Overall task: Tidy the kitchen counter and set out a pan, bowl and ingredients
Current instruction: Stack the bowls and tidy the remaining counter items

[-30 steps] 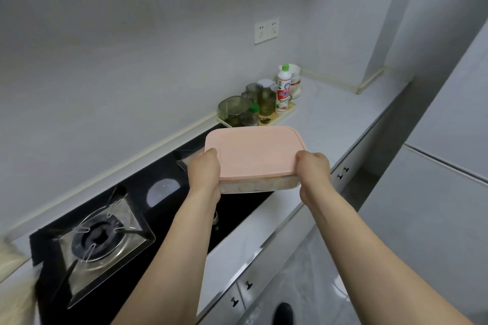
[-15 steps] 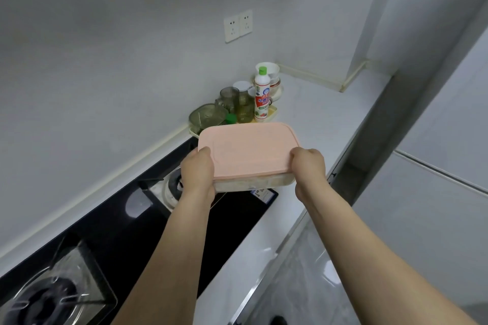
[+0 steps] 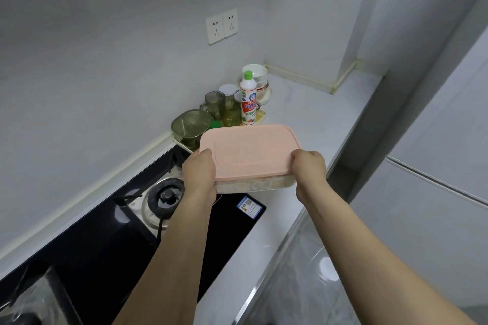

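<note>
GRIP: left hand (image 3: 199, 174) and right hand (image 3: 309, 170) clamp the short ends of the box (image 3: 250, 157), thumbs on lid | POSITION: held above hob (image 3: 126, 240) edge, bottle (image 3: 248, 99) at 12 o'clock | HANDLING: rigid, likely filled and moderately heavy; support both ends, keep level.

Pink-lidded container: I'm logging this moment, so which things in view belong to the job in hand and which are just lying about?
In hand:
pink-lidded container, held above the hob
left hand at its left end
right hand at its right end

Lying about:
dish-soap bottle
green glasses
stacked bowls
gas burner
wall sockets
</note>
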{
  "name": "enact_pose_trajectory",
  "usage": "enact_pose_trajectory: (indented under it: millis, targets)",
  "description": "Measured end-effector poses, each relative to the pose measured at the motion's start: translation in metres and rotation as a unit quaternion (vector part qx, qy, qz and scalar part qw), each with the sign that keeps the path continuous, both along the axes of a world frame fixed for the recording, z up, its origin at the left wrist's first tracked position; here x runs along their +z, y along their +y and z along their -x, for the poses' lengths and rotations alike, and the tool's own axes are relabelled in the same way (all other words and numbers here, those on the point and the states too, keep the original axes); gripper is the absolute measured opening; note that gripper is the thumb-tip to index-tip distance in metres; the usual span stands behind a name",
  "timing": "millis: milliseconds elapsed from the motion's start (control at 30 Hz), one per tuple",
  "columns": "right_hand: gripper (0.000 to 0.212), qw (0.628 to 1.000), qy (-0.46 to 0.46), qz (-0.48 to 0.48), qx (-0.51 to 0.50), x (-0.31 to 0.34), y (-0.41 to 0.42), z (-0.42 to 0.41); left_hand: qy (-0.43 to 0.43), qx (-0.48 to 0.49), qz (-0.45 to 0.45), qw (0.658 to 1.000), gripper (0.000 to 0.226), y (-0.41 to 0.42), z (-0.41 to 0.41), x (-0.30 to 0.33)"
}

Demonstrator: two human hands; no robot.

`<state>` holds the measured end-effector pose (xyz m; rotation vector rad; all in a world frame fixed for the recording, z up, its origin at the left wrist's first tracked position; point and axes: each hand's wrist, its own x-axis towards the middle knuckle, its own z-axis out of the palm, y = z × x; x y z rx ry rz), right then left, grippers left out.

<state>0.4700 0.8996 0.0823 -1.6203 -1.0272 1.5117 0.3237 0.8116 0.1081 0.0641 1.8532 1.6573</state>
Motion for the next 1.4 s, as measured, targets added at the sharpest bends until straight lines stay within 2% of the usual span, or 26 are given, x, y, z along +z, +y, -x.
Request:
enact_pose_trajectory:
  millis: [133, 400, 567, 767, 900, 1067, 1200, 1400]
  targets:
    - [0.001, 1.0, 0.007, 0.002, -0.012, 0.003, 0.019, -0.012, 0.004, -0.018, 0.012, 1.0, 0.014, 0.024, -0.007, 0.002]
    - [0.009, 0.999, 0.018, -0.001, -0.034, -0.001, 0.085, -0.041, 0.014, -0.039, 0.009, 0.999, 0.016, 0.1, -0.029, -0.008]
    - [0.003, 1.0, 0.01, 0.01, -0.019, -0.004, 0.146, -0.059, 0.015, -0.029, 0.024, 0.999, 0.013, 0.164, -0.048, -0.013]
    - [0.005, 0.999, 0.014, 0.036, -0.003, -0.003, 0.233, -0.083, 0.059, -0.045, 0.052, 0.996, 0.024, 0.246, -0.072, -0.013]
    - [0.018, 0.998, 0.004, 0.06, 0.006, -0.001, 0.278, -0.1, 0.088, -0.049, 0.058, 0.993, 0.033, 0.294, -0.083, -0.013]
    - [0.015, 0.998, 0.02, 0.058, -0.008, -0.001, 0.322, -0.111, 0.123, -0.073, 0.073, 0.987, 0.032, 0.339, -0.094, -0.01]
    - [0.035, 0.996, 0.026, 0.079, -0.017, -0.001, 0.35, -0.109, 0.147, -0.1, 0.077, 0.981, 0.034, 0.37, -0.088, -0.011]
    - [0.043, 0.997, 0.007, 0.079, -0.009, -0.009, 0.385, -0.094, 0.172, -0.138, 0.108, 0.969, 0.028, 0.409, -0.072, -0.016]
